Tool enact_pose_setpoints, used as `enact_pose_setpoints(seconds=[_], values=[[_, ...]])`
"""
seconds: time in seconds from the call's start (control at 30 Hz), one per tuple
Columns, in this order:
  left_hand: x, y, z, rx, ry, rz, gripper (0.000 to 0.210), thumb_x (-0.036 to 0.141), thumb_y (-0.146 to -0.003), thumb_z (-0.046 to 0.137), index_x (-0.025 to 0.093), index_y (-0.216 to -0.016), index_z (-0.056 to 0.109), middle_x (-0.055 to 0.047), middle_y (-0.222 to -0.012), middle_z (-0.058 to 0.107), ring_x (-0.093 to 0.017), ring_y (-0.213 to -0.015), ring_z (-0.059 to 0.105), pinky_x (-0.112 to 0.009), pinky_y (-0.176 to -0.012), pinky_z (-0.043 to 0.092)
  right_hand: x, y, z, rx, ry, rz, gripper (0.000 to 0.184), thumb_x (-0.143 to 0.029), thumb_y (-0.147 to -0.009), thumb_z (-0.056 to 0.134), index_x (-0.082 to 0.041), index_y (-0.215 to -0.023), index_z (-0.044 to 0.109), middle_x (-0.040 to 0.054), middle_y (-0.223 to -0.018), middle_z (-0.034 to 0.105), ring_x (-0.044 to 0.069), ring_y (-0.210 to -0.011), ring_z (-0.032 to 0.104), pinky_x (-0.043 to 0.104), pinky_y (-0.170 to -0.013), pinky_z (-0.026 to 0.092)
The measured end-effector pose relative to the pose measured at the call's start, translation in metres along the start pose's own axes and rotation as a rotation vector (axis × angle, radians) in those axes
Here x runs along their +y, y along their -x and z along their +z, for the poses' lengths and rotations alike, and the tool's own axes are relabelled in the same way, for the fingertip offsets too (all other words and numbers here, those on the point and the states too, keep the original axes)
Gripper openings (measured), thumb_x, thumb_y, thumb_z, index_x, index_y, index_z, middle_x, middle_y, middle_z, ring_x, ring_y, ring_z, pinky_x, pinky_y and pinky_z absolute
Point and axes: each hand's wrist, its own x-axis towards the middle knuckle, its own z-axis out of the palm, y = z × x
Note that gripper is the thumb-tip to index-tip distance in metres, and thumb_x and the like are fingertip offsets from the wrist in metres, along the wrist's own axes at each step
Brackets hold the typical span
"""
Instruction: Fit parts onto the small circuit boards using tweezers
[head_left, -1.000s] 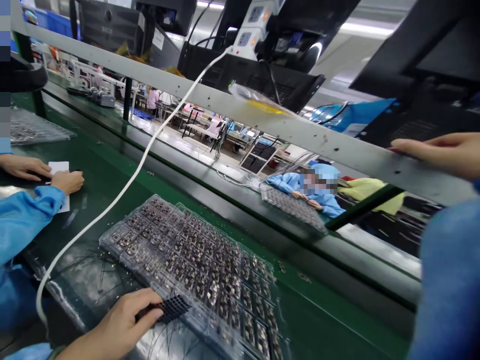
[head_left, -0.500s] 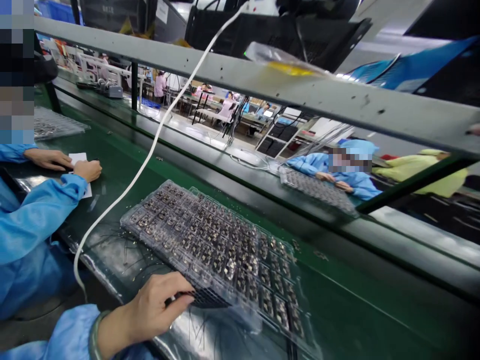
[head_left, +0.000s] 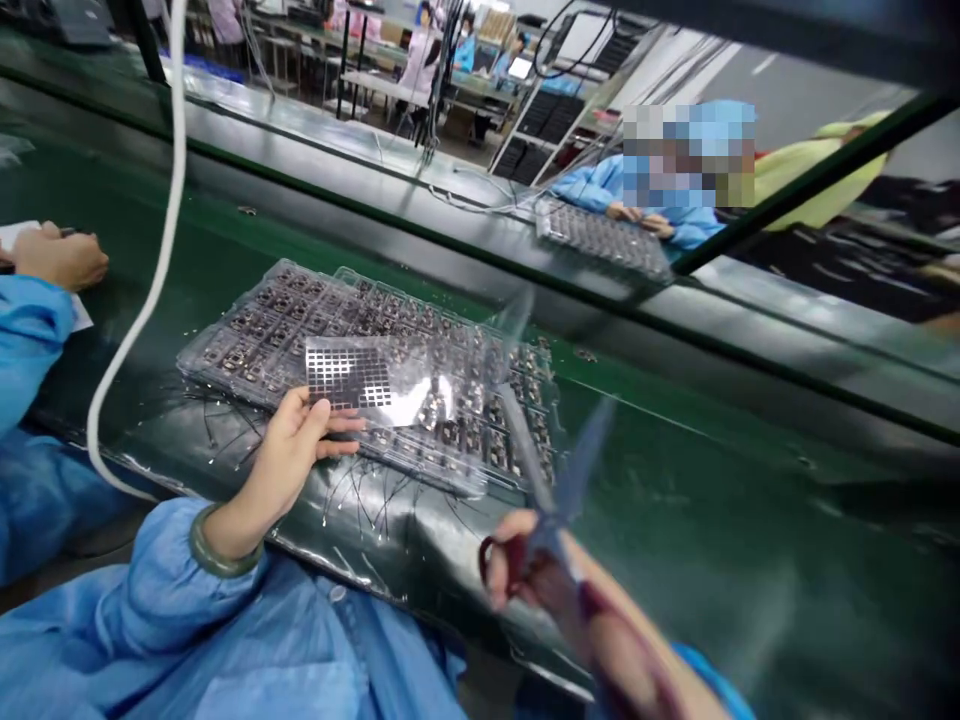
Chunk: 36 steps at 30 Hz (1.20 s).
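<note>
My left hand (head_left: 294, 440) pinches a clear plastic sheet (head_left: 409, 400) by its left end; rows of small black squares (head_left: 346, 375) cover that end. The sheet is above clear trays (head_left: 232, 345) filled with small circuit boards. My right hand (head_left: 536, 570), smeared by motion, has its fingers in the dark red handles of a pair of scissors (head_left: 551, 500). The scissor blades are spread and point away from me, right of the sheet and apart from it. A blurred clear film scrap (head_left: 515, 322) shows just beyond one blade tip.
Thin black wires (head_left: 367, 500) lie along the near edge of the green bench (head_left: 690, 500). A white cable (head_left: 154, 290) hangs at left. A co-worker's hand (head_left: 60, 258) is at far left. Across the line, another person handles a tray (head_left: 600, 238).
My left hand has raised the sheet from beside the trays to above them. My right hand has come into view with the scissors. The view has tilted down.
</note>
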Motion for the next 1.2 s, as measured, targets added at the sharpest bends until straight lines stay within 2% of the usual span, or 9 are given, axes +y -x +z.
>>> enact_pose_setpoints(seconds=[0.07, 0.1, 0.17, 0.27, 0.4, 0.63, 0.77, 1.2], values=[[-0.004, 0.003, 0.002, -0.002, -0.009, -0.004, 0.025, 0.032, -0.085, 0.062, 0.017, -0.095, 0.046, -0.004, -0.086, 0.069, -0.017, -0.080, 0.071, -0.025, -0.060, 0.060, 0.008, 0.004, 0.021, -0.308, -0.186, 0.001, 0.069, -0.080, -0.079, 0.033, -0.024, -0.117, 0.039, 0.0095, -0.092, 0.060, 0.019, -0.078, 0.059, 0.031, -0.069, 0.048], [-0.005, 0.004, 0.002, 0.000, -0.015, -0.002, 0.026, 0.033, -0.084, 0.063, 0.017, -0.093, 0.046, -0.003, -0.085, 0.068, -0.016, -0.078, 0.071, -0.024, -0.058, 0.060, 0.013, 0.003, 0.028, -0.398, -0.221, -0.001, 0.065, -0.076, -0.081, 0.036, -0.022, -0.117, 0.039, 0.0094, -0.092, 0.059, 0.018, -0.079, 0.058, 0.031, -0.070, 0.047], [-0.008, 0.005, 0.003, 0.009, -0.031, 0.006, 0.029, 0.036, -0.082, 0.065, 0.017, -0.092, 0.046, -0.002, -0.082, 0.067, -0.015, -0.074, 0.069, -0.021, -0.053, 0.058, 0.021, -0.004, 0.039, -0.506, -0.253, 0.024, 0.061, -0.073, -0.085, 0.036, -0.019, -0.114, 0.040, 0.0082, -0.087, 0.059, 0.016, -0.076, 0.057, 0.030, -0.069, 0.046], [-0.010, 0.007, 0.003, 0.035, -0.070, 0.023, 0.031, 0.038, -0.080, 0.068, 0.017, -0.089, 0.047, 0.001, -0.075, 0.064, -0.010, -0.059, 0.063, -0.013, -0.040, 0.048, 0.033, -0.015, 0.054, -0.584, -0.324, 0.083, 0.065, -0.075, -0.084, 0.034, -0.017, -0.111, 0.042, 0.0065, -0.083, 0.060, 0.014, -0.068, 0.057, 0.027, -0.062, 0.045], [-0.011, 0.014, 0.002, 0.033, -0.122, 0.017, 0.027, 0.037, -0.081, 0.067, 0.016, -0.084, 0.050, 0.005, -0.067, 0.057, -0.004, -0.043, 0.050, -0.008, -0.031, 0.035, 0.037, -0.025, 0.073, -0.525, -0.437, 0.103, 0.064, -0.075, -0.084, 0.035, -0.018, -0.111, 0.042, 0.0031, -0.080, 0.058, 0.010, -0.061, 0.053, 0.024, -0.056, 0.042], [-0.019, 0.027, 0.001, -0.129, -0.275, -0.019, 0.023, 0.035, -0.086, 0.061, 0.016, -0.083, 0.050, 0.006, -0.061, 0.058, -0.003, -0.036, 0.048, -0.012, -0.034, 0.041, 0.024, -0.043, 0.083, -0.332, -0.468, -0.001, 0.062, -0.073, -0.082, 0.043, -0.020, -0.114, 0.038, 0.0031, -0.089, 0.055, 0.014, -0.076, 0.054, 0.031, -0.072, 0.046], [-0.021, 0.029, -0.002, -0.182, -0.314, -0.018, 0.017, 0.030, -0.086, 0.060, 0.016, -0.084, 0.051, 0.006, -0.058, 0.058, -0.005, -0.039, 0.052, -0.013, -0.036, 0.045, 0.021, -0.047, 0.082, -0.336, -0.489, 0.016, 0.064, -0.073, -0.080, 0.046, -0.020, -0.114, 0.036, 0.0027, -0.089, 0.052, 0.013, -0.074, 0.052, 0.031, -0.071, 0.045], [-0.015, 0.029, -0.001, -0.183, -0.395, 0.068, 0.010, 0.021, -0.085, 0.060, 0.016, -0.081, 0.052, 0.006, -0.060, 0.058, -0.005, -0.040, 0.053, -0.013, -0.038, 0.045, 0.015, -0.044, 0.074, -0.307, -0.327, 0.070, 0.065, -0.075, -0.080, 0.043, -0.019, -0.113, 0.039, 0.0022, -0.084, 0.054, 0.013, -0.069, 0.048, 0.030, -0.068, 0.045]])
